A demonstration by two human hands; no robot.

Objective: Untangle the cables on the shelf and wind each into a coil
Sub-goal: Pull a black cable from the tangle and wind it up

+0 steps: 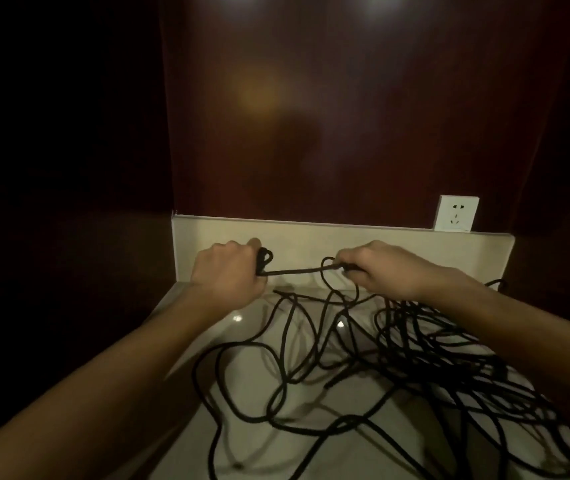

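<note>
Black cables (397, 344) lie in a loose tangle over a pale, glossy shelf (252, 386) that fills the lower middle and lower right of the frame, thickest toward the right side under the right forearm. Both hands are raised over the back of the shelf, at mid-frame. The left hand (226, 271) is curled round a small bundle of loops (264, 259) that pokes out past its thumb. The right hand (377, 268) pinches the cable with its fingers closed on it, a small loop standing just left of the fingertips. A short stretch of cable (297, 270) runs taut and nearly level between the two hands, and more strands drop from the right hand into the heap below. Behind the hands a low cream upstand (311, 237) edges the shelf. Above it, dark red-brown panelling (345, 116) carries a white wall socket (455, 213) at centre right.
</note>
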